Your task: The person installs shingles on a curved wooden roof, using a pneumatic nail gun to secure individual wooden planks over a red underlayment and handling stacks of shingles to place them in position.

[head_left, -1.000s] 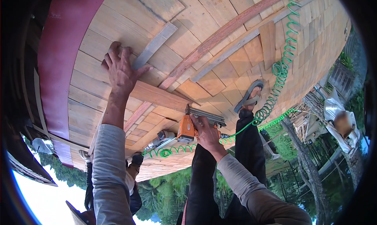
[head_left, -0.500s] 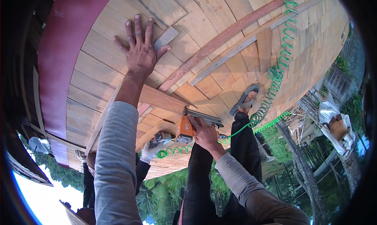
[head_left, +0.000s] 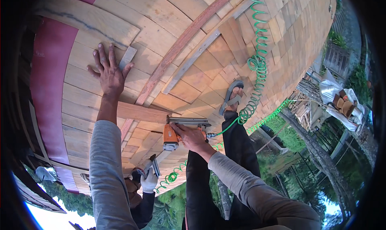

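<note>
My left hand [head_left: 109, 75] lies flat with fingers spread on the wooden shingles [head_left: 80, 65]. Its thumb is beside a short grey wooden block [head_left: 128, 57], which rests against the end of a wide board with a dark wavy streak [head_left: 92, 20]. In my right hand [head_left: 192, 138] is an orange pneumatic stapler or nail gun [head_left: 170, 136], fingers wrapped round its grip. The gun's long metal magazine [head_left: 188, 120] points right, and its nose is at the end of a loose reddish-brown shingle [head_left: 142, 112]. A green coiled air hose [head_left: 259, 75] runs from the gun.
Reddish batten [head_left: 177, 51] and grey batten [head_left: 191, 63] cross the curved shingled surface. A maroon sheet [head_left: 50, 65] borders the left. My sandalled foot [head_left: 233, 95] braces on the shingles. Below, a co-worker's white-gloved hand [head_left: 149, 181] holds another tool. Trees and a silvery sheet [head_left: 331, 89] are at right.
The view has shifted, so my hands and the gun appear farther left; my left hand stays flat beside the block. The co-worker's tool has turned and appears lower.
</note>
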A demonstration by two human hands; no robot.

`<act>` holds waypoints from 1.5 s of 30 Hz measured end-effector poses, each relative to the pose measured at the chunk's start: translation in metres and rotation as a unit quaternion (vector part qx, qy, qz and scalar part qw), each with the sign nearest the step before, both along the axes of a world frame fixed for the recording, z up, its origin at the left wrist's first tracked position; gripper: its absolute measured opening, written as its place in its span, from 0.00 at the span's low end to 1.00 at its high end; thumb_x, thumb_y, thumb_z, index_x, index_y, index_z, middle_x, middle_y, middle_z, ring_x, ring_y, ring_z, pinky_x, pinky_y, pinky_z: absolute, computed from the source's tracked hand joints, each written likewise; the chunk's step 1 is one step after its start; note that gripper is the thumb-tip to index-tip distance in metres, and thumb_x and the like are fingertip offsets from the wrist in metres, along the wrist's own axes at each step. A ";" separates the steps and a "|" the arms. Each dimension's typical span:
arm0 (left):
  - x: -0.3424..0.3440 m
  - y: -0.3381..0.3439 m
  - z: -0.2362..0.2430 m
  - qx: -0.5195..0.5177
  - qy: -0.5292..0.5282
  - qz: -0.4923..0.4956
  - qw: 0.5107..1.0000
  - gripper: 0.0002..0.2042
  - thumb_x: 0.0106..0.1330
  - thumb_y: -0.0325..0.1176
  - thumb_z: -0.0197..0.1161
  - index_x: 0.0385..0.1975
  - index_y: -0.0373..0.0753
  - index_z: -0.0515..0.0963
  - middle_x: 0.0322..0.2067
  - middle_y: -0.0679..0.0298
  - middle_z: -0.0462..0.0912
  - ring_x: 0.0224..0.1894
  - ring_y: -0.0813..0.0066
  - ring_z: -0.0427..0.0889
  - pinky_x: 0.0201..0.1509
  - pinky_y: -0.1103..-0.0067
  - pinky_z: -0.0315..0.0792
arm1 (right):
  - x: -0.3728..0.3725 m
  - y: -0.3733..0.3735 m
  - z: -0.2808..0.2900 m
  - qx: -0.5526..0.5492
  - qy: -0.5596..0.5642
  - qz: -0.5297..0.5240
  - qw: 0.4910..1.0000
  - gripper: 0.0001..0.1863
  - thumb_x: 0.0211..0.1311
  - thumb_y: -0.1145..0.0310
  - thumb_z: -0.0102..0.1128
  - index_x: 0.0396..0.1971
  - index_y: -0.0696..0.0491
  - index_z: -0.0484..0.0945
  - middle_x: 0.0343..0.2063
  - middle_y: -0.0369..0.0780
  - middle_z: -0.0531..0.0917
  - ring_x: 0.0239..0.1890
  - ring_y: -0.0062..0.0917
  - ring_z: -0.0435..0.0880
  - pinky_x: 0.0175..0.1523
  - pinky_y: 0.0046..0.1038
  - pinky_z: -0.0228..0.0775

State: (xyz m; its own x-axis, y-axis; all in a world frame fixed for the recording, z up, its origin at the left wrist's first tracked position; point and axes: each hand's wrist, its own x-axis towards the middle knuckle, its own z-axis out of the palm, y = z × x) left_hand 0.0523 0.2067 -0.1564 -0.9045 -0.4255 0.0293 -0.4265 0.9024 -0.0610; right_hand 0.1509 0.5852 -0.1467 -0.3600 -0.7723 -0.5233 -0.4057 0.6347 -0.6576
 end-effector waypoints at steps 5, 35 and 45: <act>-0.009 0.017 0.024 -0.007 -0.071 0.038 0.997 0.49 0.61 0.69 0.57 0.78 0.54 0.45 0.80 0.60 0.37 0.80 0.53 0.38 0.73 0.34 0.40 | -0.071 0.024 0.051 -0.016 0.005 -0.026 1.000 0.45 0.55 0.69 0.68 0.74 0.42 0.57 0.59 0.37 0.73 0.34 0.35 0.89 0.29 0.33 0.83; -0.181 0.238 -0.043 0.069 -0.206 -0.007 0.976 0.17 0.60 0.30 0.68 0.45 0.40 0.69 0.47 0.55 0.74 0.48 0.54 0.81 0.40 0.69 0.84 | -0.179 0.529 0.289 0.255 -0.221 -0.743 0.579 0.17 0.61 0.70 0.67 0.46 0.49 0.71 0.25 0.33 0.76 0.20 0.19 0.76 0.25 0.30 0.73; -0.187 0.248 -0.033 0.155 -0.194 0.032 0.968 0.20 0.53 0.25 0.67 0.45 0.41 0.69 0.45 0.53 0.75 0.50 0.47 0.80 0.47 0.57 0.81 | -0.213 0.434 0.268 0.130 -0.305 -0.736 0.590 0.11 0.63 0.69 0.68 0.39 0.52 0.73 0.23 0.32 0.77 0.19 0.17 0.76 0.25 0.25 0.71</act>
State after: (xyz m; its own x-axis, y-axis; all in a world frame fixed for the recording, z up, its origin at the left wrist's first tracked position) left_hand -0.1345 0.4550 -0.1897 -0.7938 -0.4143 -0.4452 -0.4806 0.8759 0.0419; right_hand -0.0619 1.0194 0.1218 -0.2234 0.2774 -0.9344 0.9734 0.1144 -0.1987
